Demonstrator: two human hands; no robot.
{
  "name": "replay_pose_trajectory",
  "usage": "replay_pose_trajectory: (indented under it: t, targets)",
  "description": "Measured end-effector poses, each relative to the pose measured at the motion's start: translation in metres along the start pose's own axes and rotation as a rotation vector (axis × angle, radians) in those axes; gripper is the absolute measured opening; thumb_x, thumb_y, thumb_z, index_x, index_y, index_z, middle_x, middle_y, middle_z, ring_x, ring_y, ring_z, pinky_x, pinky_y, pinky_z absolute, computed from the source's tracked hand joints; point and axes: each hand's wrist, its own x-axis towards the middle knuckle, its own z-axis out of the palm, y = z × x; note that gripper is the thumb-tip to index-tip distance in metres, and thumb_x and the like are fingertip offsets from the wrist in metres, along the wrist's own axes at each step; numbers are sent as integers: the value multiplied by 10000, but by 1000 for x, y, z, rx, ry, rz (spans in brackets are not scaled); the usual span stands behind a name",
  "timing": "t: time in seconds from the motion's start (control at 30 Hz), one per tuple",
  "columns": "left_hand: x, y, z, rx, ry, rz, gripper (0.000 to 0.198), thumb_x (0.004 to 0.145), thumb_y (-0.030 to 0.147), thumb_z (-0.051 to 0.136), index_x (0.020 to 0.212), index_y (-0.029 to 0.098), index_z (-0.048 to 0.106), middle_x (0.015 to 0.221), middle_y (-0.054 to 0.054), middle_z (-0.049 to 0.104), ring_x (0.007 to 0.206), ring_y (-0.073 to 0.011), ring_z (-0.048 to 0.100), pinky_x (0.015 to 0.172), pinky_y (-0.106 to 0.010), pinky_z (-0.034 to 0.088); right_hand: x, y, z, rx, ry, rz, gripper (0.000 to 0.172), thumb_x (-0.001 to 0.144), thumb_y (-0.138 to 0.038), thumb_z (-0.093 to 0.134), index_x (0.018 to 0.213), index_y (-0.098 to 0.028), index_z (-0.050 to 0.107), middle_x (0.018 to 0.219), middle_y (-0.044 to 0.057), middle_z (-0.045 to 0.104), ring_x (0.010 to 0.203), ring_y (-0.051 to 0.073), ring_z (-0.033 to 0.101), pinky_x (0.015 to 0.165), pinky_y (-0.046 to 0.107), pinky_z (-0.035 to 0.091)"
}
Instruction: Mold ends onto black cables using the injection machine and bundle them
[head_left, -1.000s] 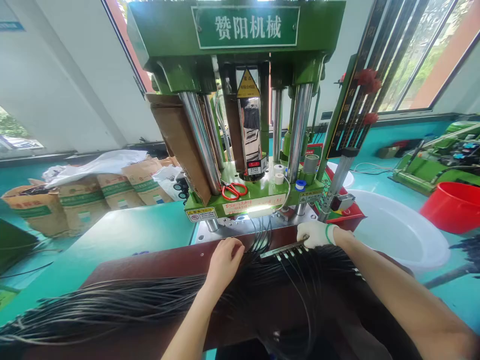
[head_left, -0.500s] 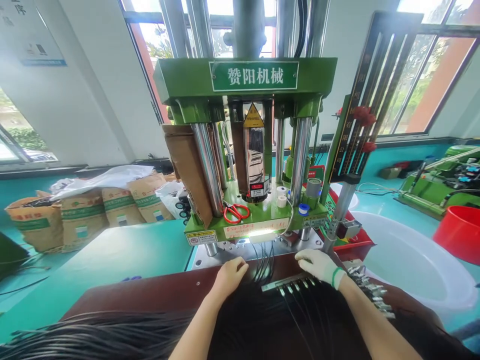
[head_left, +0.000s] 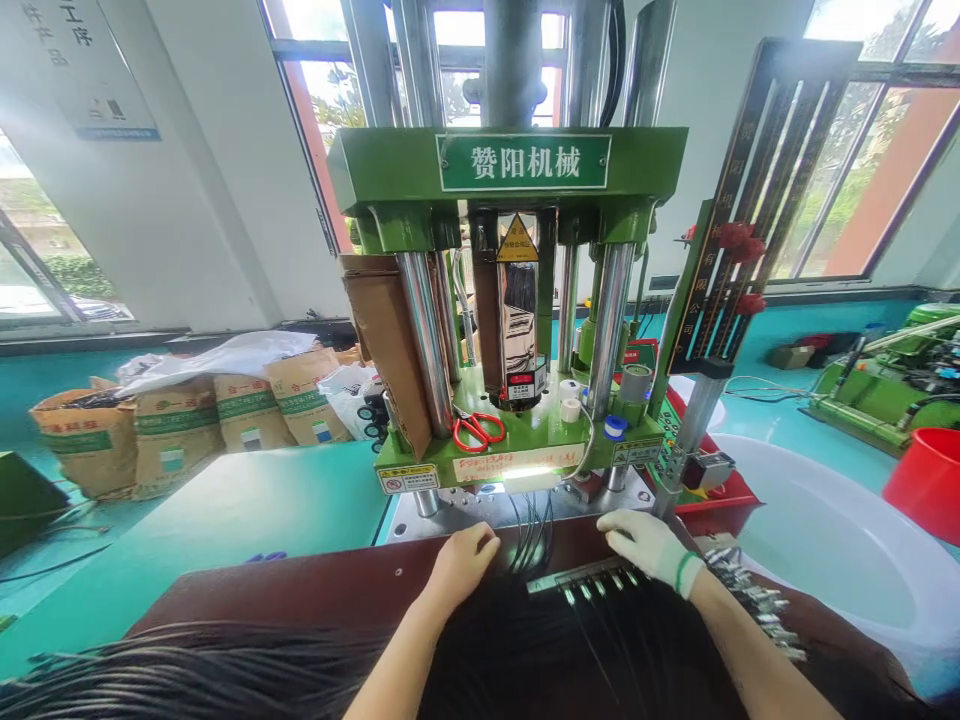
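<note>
My bare left hand (head_left: 466, 560) rests at the brown work surface (head_left: 300, 580), just left of several thin black cables (head_left: 531, 530) that run under the press. Its fingers are curled in, and I see nothing in them. On the other side of these cables lies my right hand (head_left: 649, 545) in a white glove with a green cuff, fingers stretched towards the left. Just below it is a metal strip (head_left: 547, 582) with a row of metal cable ends (head_left: 592, 590) set in it, their cables trailing towards me. Whether the glove touches the strip, I cannot tell.
A green press (head_left: 517, 440) stands ahead, with red-handled scissors (head_left: 480, 430) on its ledge. Long black cables (head_left: 187, 670) spread at front left. Metal connectors (head_left: 757, 605) are heaped right of my glove, beside a white tub (head_left: 915, 640). Paper sacks (head_left: 176, 440) stand at left.
The whole view has shifted slightly right and down as my head moved. Both hands keep their places beside the cables, and the strip lies as before.
</note>
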Motion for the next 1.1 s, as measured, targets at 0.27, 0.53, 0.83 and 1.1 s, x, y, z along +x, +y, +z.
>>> replay_pose_trajectory:
  t: [0.27, 0.53, 0.83, 1.1]
  targets:
    - [0, -3, 1, -15, 7, 29, 218, 787, 310, 406, 704, 191, 568, 695, -2, 612, 687, -144, 551, 650, -230, 360, -1, 3, 2, -11, 9, -16, 332, 760, -305, 423, 951, -180, 664, 1007, 57, 663, 957, 218, 591, 886, 351, 436]
    - [1, -5, 2, -16, -6, 15, 219, 785, 322, 418, 722, 189, 580, 697, -6, 618, 697, -152, 556, 666, -239, 372, -2, 1, 1, -19, 8, -14, 349, 760, -300, 409, 960, -163, 660, 1003, 68, 664, 959, 216, 592, 888, 344, 435]
    - [-1, -3, -2, -18, 2, 37, 222, 789, 303, 418, 749, 184, 600, 741, -21, 636, 720, -163, 560, 663, -252, 366, -1, 1, 1, -46, -5, 0, 340, 765, -299, 411, 969, -187, 659, 1017, 57, 661, 966, 217, 589, 888, 349, 431]
    - [-3, 5, -5, 1, -13, 1, 212, 792, 287, 426, 763, 181, 607, 730, -28, 633, 702, -161, 554, 646, -252, 352, 20, -16, -17, -115, 3, -47, 289, 747, -243, 439, 929, -188, 657, 971, 53, 663, 913, 218, 591, 842, 341, 424]
